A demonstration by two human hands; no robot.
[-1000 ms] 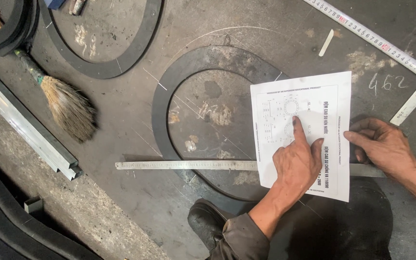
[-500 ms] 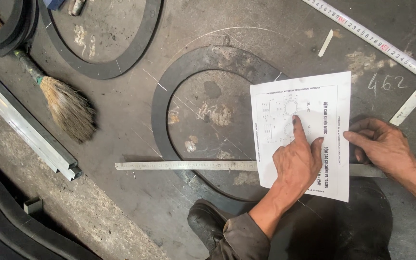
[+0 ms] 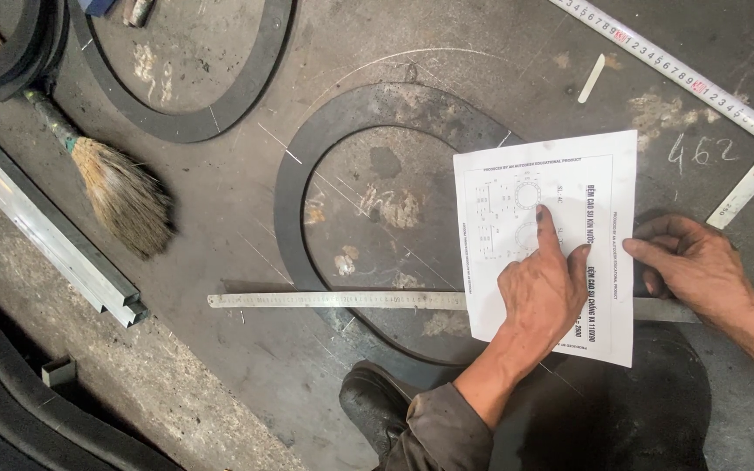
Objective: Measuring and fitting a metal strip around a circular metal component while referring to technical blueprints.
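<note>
Left hand (image 3: pixel 541 295) index pointing on drawing sheet (image 3: pixel 544 235), right hand (image 3: pixel 691 266) flat at 3 o'clock pinning it; rubber ring (image 3: pixel 307 166) already cut out.

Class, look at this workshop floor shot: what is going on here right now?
A person crouches over a dark metal floor. The left hand presses an index finger onto a white printed drawing sheet, while the right hand pins the sheet's edge. The sheet lies over a long steel ruler and a flat black rubber ring. A bristle brush and a tape measure lie nearby.
</note>
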